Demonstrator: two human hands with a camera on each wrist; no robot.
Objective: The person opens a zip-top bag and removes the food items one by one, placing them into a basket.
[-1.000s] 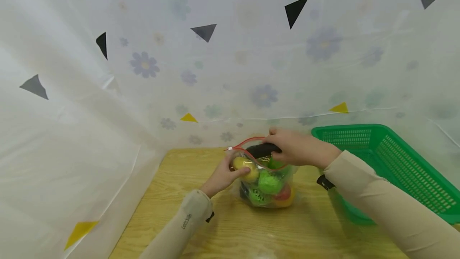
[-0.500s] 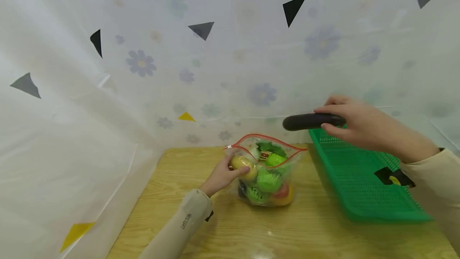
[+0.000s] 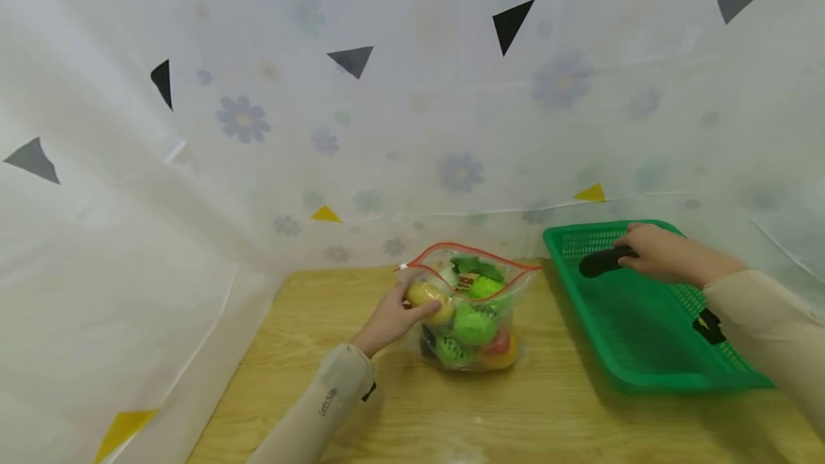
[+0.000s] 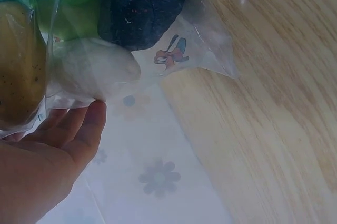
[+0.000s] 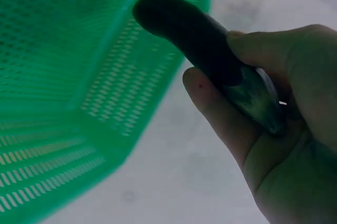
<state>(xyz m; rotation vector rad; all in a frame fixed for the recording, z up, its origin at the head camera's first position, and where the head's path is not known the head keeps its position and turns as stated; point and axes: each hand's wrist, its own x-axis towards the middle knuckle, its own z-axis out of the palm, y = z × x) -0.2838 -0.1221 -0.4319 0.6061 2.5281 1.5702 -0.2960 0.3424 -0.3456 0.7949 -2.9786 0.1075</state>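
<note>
A clear zip bag (image 3: 509, 306) with a red seal and white slider stands with its mouth parted on the table. Inside lie a yellow potato-like piece (image 3: 430, 301), a green ball-shaped vegetable (image 3: 475, 324), a red-and-orange piece and other produce. My left hand (image 3: 393, 315) grips the bag's left side, thumb over the yellow piece; in the left wrist view its fingers press the plastic from behind. My right hand (image 3: 660, 255) holds a dark eggplant (image 5: 184, 34) by its green stem end, over the green basket (image 3: 619, 364).
The basket has perforated walls and sits at the right of the wooden table (image 3: 335, 292), close to the bag. A white flower-print sheet (image 3: 387, 127) rises behind the table and along its left.
My right hand has lifted the eggplant out of the bag's mouth, carried it right, and lowered it over the basket. My left hand keeps its grip on the bag.
</note>
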